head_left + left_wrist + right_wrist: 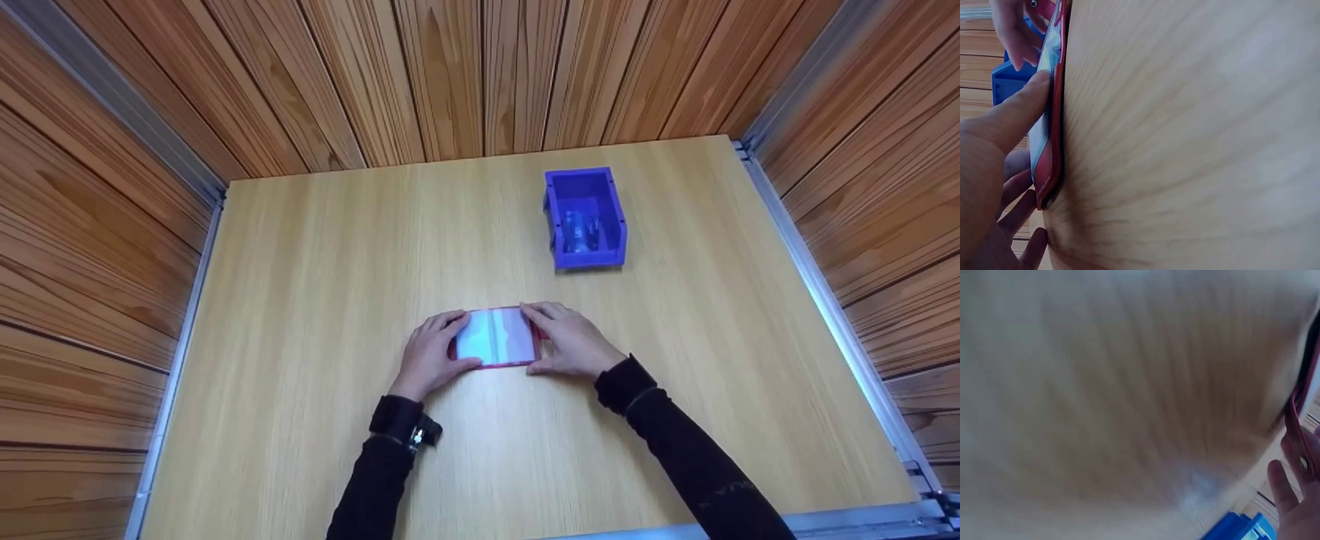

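Note:
A red leather card wallet (495, 336) with shiny clear sleeves lies spread flat on the table. My left hand (431, 354) holds its left end, thumb on the near edge and fingers toward the far edge. In the left wrist view, the thumb presses on the sleeve beside the stitched red border (1057, 121). My right hand (571, 341) holds the wallet's right end between thumb and fingers. A red strap with a metal snap (1303, 463) sticks out there, against the right fingers in the right wrist view.
Beyond the hands, a blue-purple plastic bin (590, 260) stands toward the back right, with several small clear items (579, 234) inside. Wood-panelled walls (442, 82) and metal rails (825, 300) border the wooden table (322, 300).

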Demonstrator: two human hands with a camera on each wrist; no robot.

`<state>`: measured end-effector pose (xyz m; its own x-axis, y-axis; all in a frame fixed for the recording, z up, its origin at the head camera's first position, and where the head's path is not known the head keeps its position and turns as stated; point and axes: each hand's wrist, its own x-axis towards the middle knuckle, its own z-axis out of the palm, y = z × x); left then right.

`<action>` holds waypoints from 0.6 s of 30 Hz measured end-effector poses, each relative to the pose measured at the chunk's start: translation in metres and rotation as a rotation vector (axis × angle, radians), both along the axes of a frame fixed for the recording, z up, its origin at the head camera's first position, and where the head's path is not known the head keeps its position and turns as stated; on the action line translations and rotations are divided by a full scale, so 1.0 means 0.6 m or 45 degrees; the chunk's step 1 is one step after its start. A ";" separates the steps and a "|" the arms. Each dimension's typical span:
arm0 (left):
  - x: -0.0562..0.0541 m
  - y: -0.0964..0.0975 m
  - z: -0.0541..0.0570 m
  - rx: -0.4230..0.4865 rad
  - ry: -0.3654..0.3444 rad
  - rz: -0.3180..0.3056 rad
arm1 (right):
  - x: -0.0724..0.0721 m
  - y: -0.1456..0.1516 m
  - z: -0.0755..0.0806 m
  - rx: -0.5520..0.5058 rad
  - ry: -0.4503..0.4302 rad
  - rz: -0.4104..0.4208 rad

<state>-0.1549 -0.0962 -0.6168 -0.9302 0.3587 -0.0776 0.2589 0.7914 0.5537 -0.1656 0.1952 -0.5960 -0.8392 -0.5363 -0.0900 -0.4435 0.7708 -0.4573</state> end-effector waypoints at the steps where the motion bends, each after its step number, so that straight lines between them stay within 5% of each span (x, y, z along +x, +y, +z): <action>1: 0.000 0.000 0.000 0.005 -0.004 -0.001 | -0.001 -0.001 -0.002 0.004 0.004 0.003; 18: 0.000 0.000 -0.001 0.032 0.007 0.002 | -0.009 -0.013 0.002 -0.016 0.026 0.008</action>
<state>-0.1548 -0.0962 -0.6176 -0.9312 0.3590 -0.0636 0.2608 0.7777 0.5719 -0.1707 0.1874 -0.5946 -0.8373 -0.5427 -0.0660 -0.4578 0.7621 -0.4579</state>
